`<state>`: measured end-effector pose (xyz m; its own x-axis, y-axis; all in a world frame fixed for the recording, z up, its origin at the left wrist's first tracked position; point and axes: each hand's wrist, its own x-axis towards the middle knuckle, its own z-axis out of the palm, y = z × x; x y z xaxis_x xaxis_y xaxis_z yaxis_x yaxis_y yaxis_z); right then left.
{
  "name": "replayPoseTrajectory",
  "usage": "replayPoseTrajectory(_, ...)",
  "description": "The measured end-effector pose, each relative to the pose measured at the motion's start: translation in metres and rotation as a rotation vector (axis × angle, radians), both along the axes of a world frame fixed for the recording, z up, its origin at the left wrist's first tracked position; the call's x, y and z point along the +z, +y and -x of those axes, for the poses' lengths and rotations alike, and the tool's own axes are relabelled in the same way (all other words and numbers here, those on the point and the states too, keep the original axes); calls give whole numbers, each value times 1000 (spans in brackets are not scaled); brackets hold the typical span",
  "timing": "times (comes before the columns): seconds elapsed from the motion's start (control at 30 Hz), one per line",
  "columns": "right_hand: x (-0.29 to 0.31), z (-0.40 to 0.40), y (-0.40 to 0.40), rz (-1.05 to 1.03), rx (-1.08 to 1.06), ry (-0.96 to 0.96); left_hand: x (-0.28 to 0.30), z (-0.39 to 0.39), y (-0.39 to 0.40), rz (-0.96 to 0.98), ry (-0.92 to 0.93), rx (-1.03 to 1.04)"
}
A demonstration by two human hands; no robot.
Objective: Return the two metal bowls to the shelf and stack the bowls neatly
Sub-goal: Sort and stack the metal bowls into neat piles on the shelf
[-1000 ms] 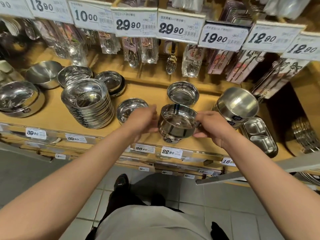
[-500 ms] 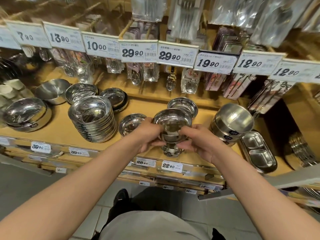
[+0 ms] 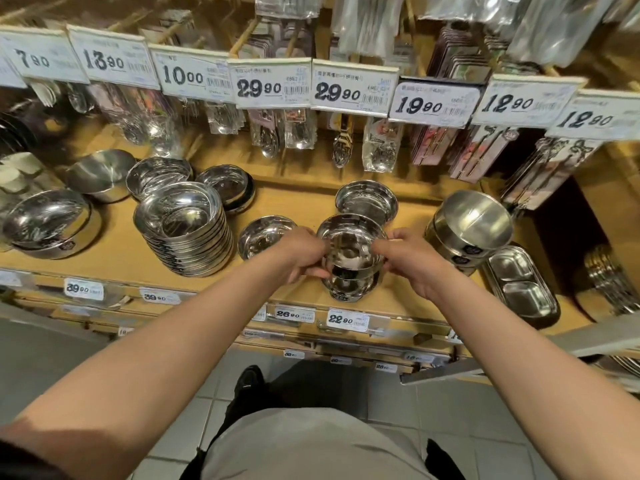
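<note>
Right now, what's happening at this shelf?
A person is restocking steel bowls. Both hands, left hand and right hand, grip the top metal bowl by its sides, over another bowl near the wooden shelf front edge. A tall bowl stack stands to the left.

Mirror-bright polished metal on the bowls [image 3: 351,251] at frame centre, glossy steel on the stack [image 3: 183,226] to the left; the shelf [image 3: 114,251] shows matt pale wood, the price tags [image 3: 349,88] up top, paper.
</note>
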<state>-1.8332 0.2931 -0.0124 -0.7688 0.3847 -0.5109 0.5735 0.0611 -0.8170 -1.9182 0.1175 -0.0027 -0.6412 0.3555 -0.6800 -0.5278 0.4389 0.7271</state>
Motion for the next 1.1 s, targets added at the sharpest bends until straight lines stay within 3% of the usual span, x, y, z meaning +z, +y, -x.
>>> replayPoseTrajectory(0.1, -15, -6, -5, -53, -26, -13, -18, -14, 2, 3, -81, 36)
replayPoseTrajectory(0.2, -24, -6, -7, -121, -44, 28, -29, -18, 2, 24, -26, 62)
replayPoseTrajectory(0.37, -43, -6, -10, -280, 5, 124, -46, -15, 4, 457, 587, -189)
replayPoseTrajectory(0.47, -53, -10, -12, -331, 19, 153, -54, -17, 6, 607, 791, -296)
replayPoseTrajectory(0.73, -69, -15, -13, -462, 5, 166, -65, -6, 4, 473, 764, -230)
replayPoseTrajectory(1.1, -65, -13, -4, -511, -10, 86, -60, -3, 10, 434, 639, -286)
